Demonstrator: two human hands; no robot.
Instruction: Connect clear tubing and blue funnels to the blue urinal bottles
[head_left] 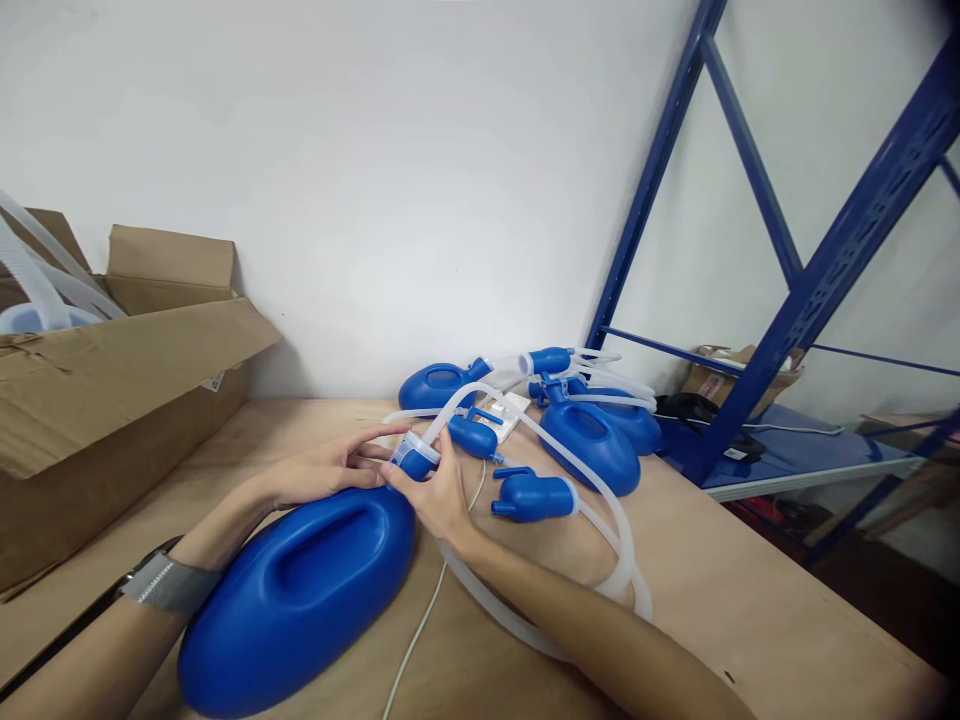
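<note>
- Wood table (750,600) fills the bottom half of the view, white wall behind it, everything else sits on it.
- Blue steel rack (817,280) on the right side, w/ a low shelf holding a small box and some cables.
- Open cardboard box (112,400) far left on the table, flaps up, clear hoses sticking out the top.
- Big blue container (300,590) lies on its side right in front, oblong w/ a molded grip recess on top, neck end pointing away toward both hands.
- Pile of more blue containers (592,440) further back by the wall, tangled w/ tubes, well apart from the one in front.
- Clear tube (600,500) loops from the neck area out to the right and back under the right forearm.
- Loose blue fitting (534,495) lies just right of the hands, not touched.
- Left hand (330,470) rests over the far end of the big container, fingers stretched out narrow toward the neck, tips touching the cap area. Metal watch band on that wrist.
- Right hand (435,495) pinches the small blue-and-clear cap connector (412,456) between thumb and fingers, right at the container's neck. Can't tell if it's seated or loose.
- Thin white cord (420,620) runs down the table btw the arms.
</note>
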